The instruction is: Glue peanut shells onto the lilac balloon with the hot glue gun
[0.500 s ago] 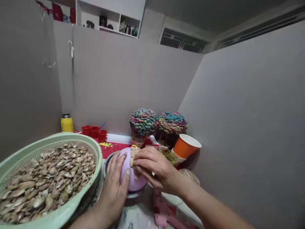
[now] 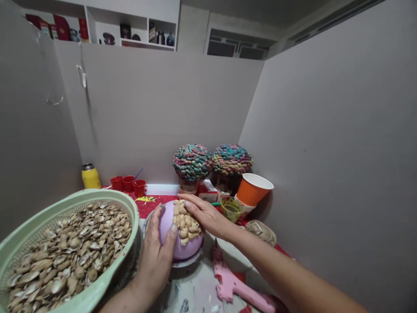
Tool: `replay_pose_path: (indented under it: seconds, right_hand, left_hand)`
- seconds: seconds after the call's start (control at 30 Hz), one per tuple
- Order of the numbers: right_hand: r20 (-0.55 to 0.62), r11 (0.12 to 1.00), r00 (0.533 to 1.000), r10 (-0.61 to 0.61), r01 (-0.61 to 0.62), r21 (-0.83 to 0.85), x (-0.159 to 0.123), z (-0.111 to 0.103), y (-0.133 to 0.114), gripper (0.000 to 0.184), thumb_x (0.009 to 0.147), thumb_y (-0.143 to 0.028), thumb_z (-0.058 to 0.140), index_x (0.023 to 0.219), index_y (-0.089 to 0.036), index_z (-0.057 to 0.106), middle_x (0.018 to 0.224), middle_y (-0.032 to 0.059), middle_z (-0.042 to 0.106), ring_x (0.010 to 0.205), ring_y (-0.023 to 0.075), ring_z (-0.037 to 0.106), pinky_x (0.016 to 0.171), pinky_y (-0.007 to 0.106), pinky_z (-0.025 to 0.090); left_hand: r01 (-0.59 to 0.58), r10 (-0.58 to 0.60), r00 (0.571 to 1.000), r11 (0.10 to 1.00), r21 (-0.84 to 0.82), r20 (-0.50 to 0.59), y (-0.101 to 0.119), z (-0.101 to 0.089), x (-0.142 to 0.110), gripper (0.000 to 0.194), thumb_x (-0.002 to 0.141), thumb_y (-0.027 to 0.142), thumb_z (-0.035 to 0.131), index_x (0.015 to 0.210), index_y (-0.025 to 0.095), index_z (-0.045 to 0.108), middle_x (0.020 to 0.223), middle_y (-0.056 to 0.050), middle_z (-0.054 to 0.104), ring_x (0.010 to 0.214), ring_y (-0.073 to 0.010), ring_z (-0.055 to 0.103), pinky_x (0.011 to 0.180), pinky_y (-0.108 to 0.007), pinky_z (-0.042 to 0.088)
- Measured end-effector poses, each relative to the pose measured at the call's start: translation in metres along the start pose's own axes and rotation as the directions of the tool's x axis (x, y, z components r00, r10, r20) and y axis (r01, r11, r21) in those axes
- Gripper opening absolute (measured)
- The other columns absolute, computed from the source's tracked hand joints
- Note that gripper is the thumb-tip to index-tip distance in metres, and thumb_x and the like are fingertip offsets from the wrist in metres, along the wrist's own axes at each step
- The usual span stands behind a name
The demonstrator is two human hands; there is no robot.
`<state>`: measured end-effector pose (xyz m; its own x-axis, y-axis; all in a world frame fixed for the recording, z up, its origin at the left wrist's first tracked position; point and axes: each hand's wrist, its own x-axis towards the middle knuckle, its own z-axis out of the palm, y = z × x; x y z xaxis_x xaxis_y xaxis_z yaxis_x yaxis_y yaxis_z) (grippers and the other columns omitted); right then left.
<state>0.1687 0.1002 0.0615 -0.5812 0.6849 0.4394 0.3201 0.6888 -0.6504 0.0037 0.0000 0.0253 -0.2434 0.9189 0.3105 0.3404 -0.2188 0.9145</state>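
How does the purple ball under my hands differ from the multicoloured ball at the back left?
The purple ball is mostly smooth and bare, with one patch of shells; the multicoloured ball is covered across its visible side.
The purple ball's shells are plain tan; the multicoloured ball's covering is teal, pink and green.
The purple ball sits in a bowl; the multicoloured ball tops a stand.
Both are rounded.

No readable text, brand, number or sign anywhere. Faint marks only, too small or blurred to read: on black box [image 2: 125, 31] and slim upright carton [image 2: 152, 32], both on shelf at top left of frame; on yellow bottle [image 2: 90, 177], left of frame, small dark mark, illegible.
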Motion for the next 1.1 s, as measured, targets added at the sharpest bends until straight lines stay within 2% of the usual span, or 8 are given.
replay_pose_path:
  seconds: [0.17, 0.6, 0.73, 0.87, 1.1]
  right_hand:
    - [0.04, 0.999, 0.999, -0.022, 0.02, 0.049, -0.003, 0.005, -0.009, 0.055, 0.1, -0.057, 0.036, 0.13, -0.017, 0.059, 0.128, 0.0114, 0.062, 0.12, 0.0242, 0.056, 0.104, 0.038, 0.042]
    - [0.01, 0.998, 0.999, -0.031, 0.03, 0.063, -0.001, 0.006, -0.01, 0.052, 0.1, -0.053, 0.036, 0.127, -0.016, 0.06, 0.124, 0.0114, 0.064, 0.116, 0.0243, 0.058, 0.101, 0.038, 0.043]
    - [0.008, 0.998, 0.999, -0.037, 0.036, 0.056, -0.001, 0.006, -0.01, 0.053, 0.1, -0.054, 0.036, 0.128, -0.016, 0.059, 0.128, 0.0125, 0.063, 0.118, 0.0247, 0.057, 0.104, 0.04, 0.042]
    - [0.009, 0.998, 0.999, -0.05, 0.05, 0.047, -0.001, 0.006, -0.01, 0.053, 0.1, -0.055, 0.035, 0.128, -0.017, 0.059, 0.128, 0.0128, 0.062, 0.119, 0.0253, 0.056, 0.103, 0.041, 0.042]
    - [0.007, 0.996, 0.997, -0.072, 0.071, 0.05, -0.001, 0.005, -0.012, 0.053, 0.101, -0.054, 0.034, 0.127, -0.016, 0.06, 0.127, 0.013, 0.062, 0.118, 0.0255, 0.056, 0.104, 0.041, 0.042]
  left_hand:
    - [0.0, 0.0, 1.0, 1.0, 0.012, 0.011, 0.004, -0.005, 0.004, 0.065, 0.092, 0.048, 0.044, 0.146, 0.012, 0.035, 0.156, -0.015, 0.036, 0.145, -0.0255, 0.028, 0.121, -0.048, 0.017]
    - [-0.08, 0.081, 0.997, 0.991, 0.104, -0.003, -0.001, -0.003, 0.006, 0.061, 0.093, 0.046, 0.043, 0.142, 0.009, 0.042, 0.151, -0.017, 0.043, 0.141, -0.0256, 0.036, 0.119, -0.049, 0.022]
    - [-0.062, 0.06, 0.998, 0.995, 0.078, 0.02, -0.003, -0.004, 0.006, 0.059, 0.094, 0.047, 0.042, 0.142, 0.012, 0.042, 0.152, -0.015, 0.042, 0.142, -0.0245, 0.035, 0.12, -0.049, 0.02]
    - [-0.039, 0.038, 0.998, 0.999, 0.019, 0.045, -0.002, -0.009, 0.005, 0.056, 0.097, 0.047, 0.034, 0.144, 0.016, 0.04, 0.154, -0.012, 0.04, 0.143, -0.0233, 0.032, 0.12, -0.049, 0.019]
    - [-0.094, 0.089, 0.995, 0.989, 0.113, 0.047, 0.003, -0.012, 0.006, 0.061, 0.091, 0.044, 0.048, 0.142, 0.01, 0.041, 0.15, -0.016, 0.044, 0.14, -0.0274, 0.036, 0.119, -0.051, 0.022]
